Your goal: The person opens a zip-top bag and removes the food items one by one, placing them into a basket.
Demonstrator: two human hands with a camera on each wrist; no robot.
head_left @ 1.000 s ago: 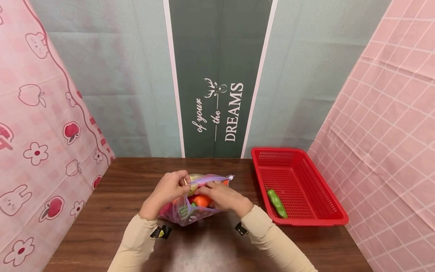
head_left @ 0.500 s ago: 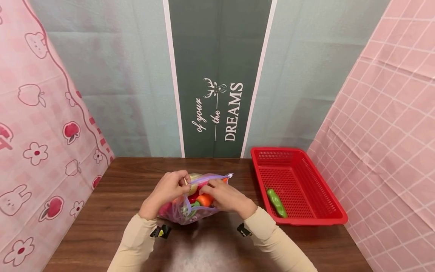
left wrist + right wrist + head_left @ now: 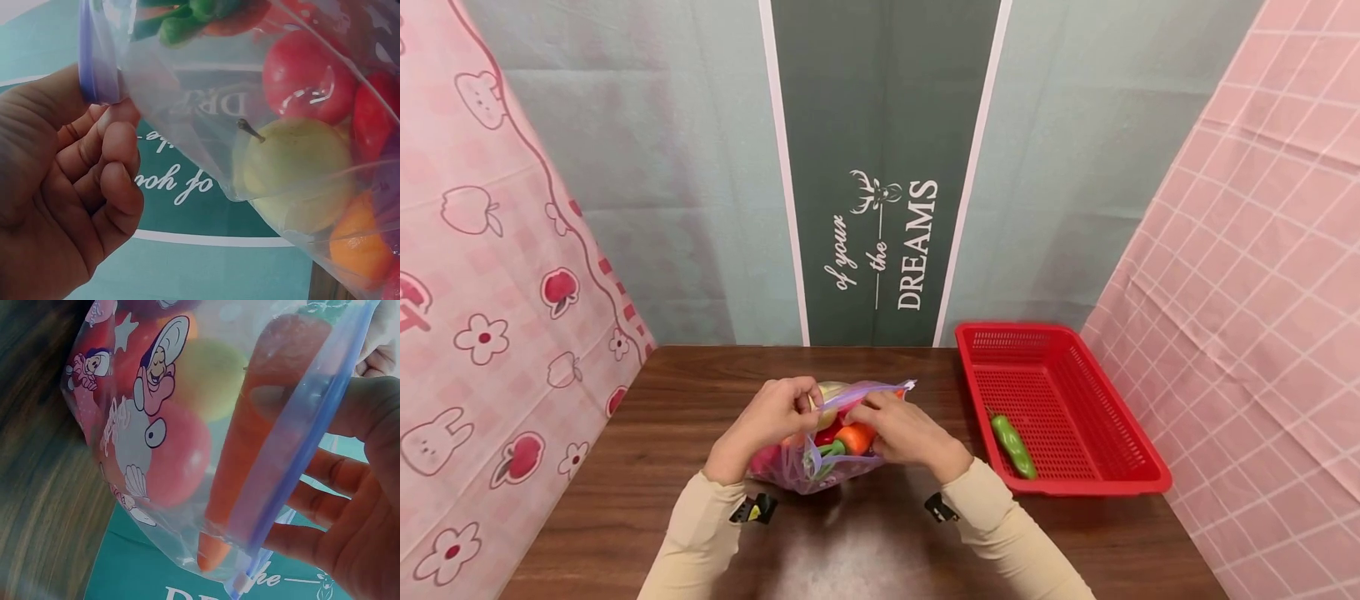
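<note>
A clear zip bag with a purple zip edge lies on the table, its mouth open. My left hand pinches the zip edge between thumb and fingers. At the mouth my right hand grips an orange carrot with green leaves; in the right wrist view the thumb lies across it behind the plastic, and the other fingertips are hidden. Inside the bag sit a yellow-green fruit with a stem, a pinkish-red round one, an orange one and other red items.
On the right stands a red perforated basket with a long green pepper lying along its left side. The wooden table runs up to a green printed cloth at the back. Pink cloths hang on both sides.
My right hand has shifted slightly right, and the carrot with it, so more of its green leaves shows at the mouth. The left hand keeps its place on the bag.
</note>
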